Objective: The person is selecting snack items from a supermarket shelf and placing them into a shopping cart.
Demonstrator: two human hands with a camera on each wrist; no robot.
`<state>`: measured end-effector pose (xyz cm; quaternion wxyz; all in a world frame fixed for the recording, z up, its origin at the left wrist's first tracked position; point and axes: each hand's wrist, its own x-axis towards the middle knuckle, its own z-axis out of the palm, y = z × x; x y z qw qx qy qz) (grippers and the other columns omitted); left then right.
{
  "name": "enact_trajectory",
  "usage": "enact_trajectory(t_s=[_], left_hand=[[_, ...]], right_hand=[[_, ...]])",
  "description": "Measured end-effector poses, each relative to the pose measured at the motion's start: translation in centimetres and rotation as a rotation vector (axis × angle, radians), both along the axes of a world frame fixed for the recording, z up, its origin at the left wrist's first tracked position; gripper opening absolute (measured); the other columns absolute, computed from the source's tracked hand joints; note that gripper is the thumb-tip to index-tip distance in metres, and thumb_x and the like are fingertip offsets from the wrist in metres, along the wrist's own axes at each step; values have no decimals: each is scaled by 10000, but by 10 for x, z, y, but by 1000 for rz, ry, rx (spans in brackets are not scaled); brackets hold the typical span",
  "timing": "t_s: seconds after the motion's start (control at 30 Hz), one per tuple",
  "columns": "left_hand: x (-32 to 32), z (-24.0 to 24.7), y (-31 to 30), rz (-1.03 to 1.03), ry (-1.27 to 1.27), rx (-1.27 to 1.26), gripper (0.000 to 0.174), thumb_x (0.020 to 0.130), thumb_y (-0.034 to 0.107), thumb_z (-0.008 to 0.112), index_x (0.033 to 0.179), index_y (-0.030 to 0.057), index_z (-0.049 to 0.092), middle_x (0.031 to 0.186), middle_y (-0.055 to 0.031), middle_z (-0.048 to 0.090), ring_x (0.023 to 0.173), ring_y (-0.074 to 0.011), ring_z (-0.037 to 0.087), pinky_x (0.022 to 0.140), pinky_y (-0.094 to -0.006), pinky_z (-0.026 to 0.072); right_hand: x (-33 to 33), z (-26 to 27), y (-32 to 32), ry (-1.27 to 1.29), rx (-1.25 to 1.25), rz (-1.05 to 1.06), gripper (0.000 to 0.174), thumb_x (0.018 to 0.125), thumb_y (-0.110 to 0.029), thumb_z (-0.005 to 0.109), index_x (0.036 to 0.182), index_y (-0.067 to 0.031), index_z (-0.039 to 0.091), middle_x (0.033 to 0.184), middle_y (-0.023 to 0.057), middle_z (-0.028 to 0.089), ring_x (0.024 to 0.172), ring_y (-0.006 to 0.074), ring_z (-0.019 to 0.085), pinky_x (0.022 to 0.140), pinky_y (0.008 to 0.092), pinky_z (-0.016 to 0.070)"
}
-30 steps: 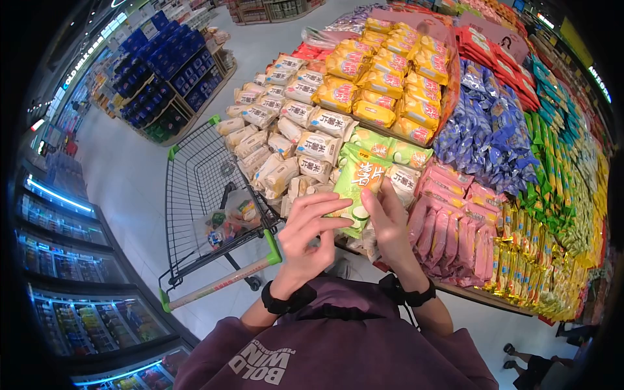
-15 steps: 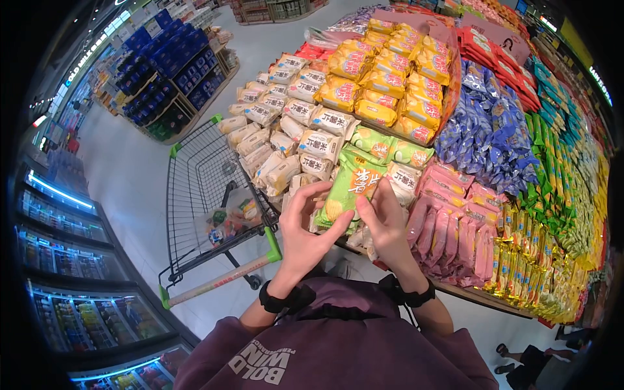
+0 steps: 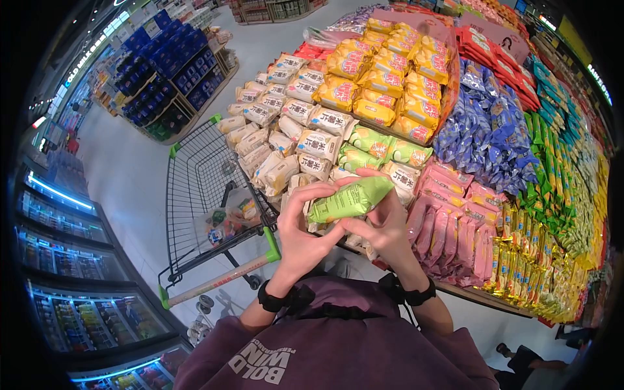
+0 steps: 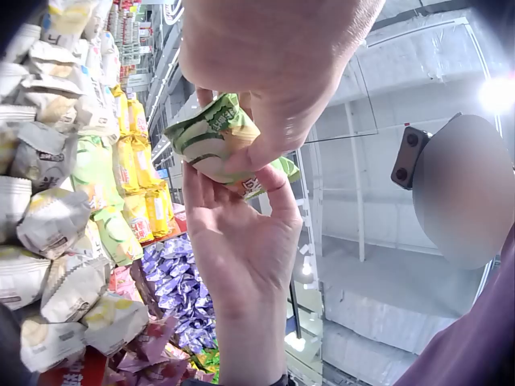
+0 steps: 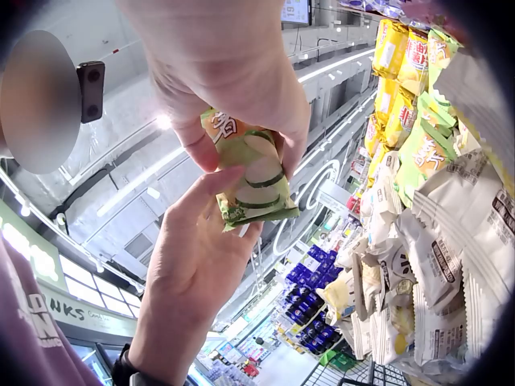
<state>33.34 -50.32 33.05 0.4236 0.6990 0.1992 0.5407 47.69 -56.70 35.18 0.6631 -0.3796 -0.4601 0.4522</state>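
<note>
Between both hands is a green bag of chips (image 3: 351,199), its plain side with small print facing up in the head view. My left hand (image 3: 304,224) grips its left end, thumb underneath and fingers around the edge. The right hand (image 3: 383,224) pinches the other end between thumb and fingers. From below, the left wrist view shows the bag's printed front (image 4: 217,141) with a cucumber picture, and the right wrist view shows cucumber slices on the bag (image 5: 256,173). Just beyond the hands lie more green bags (image 3: 370,144) of the same kind on the display.
White chip bags (image 3: 318,144) and yellow bags (image 3: 383,78) fill the display ahead. Pink packs (image 3: 448,227) and blue-purple packs (image 3: 484,130) lie to the right. A shopping cart (image 3: 214,195) holding a plastic bag of goods stands at the left, with lit refrigerated cases (image 3: 91,286) beyond it.
The green bag has been turned over, from its orange-lettered front to its small-print side. Both hands have shifted their hold on its ends while staying over the same spot.
</note>
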Motion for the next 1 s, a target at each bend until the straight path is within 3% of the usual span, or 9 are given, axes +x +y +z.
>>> enact_trajectory(t_s=[0.67, 0.77, 1.0], left_hand=[[1, 2, 0, 40, 33, 62, 431, 621, -107, 741, 1009, -1, 588, 1063, -109, 605, 1036, -208, 573, 953, -338, 429], [4, 6, -2, 85, -7, 43, 381, 606, -93, 708, 962, 11, 623, 1012, -113, 653, 973, -245, 609, 898, -342, 467], [2, 2, 0, 49, 34, 57, 419, 618, -114, 729, 998, 1, 596, 1056, -105, 608, 1030, -205, 572, 947, -336, 429]], right_hand=[[1, -1, 3, -86, 69, -21, 728, 696, 102, 738, 1304, -31, 358, 1237, 156, 554, 1115, 188, 565, 959, 334, 476], [1, -3, 3, -101, 77, -27, 720, 694, 104, 736, 1297, -31, 366, 1234, 153, 555, 1111, 184, 565, 958, 333, 476], [1, -3, 4, -101, 100, -29, 704, 686, 117, 726, 1283, -39, 388, 1227, 143, 559, 1110, 180, 562, 958, 328, 472]])
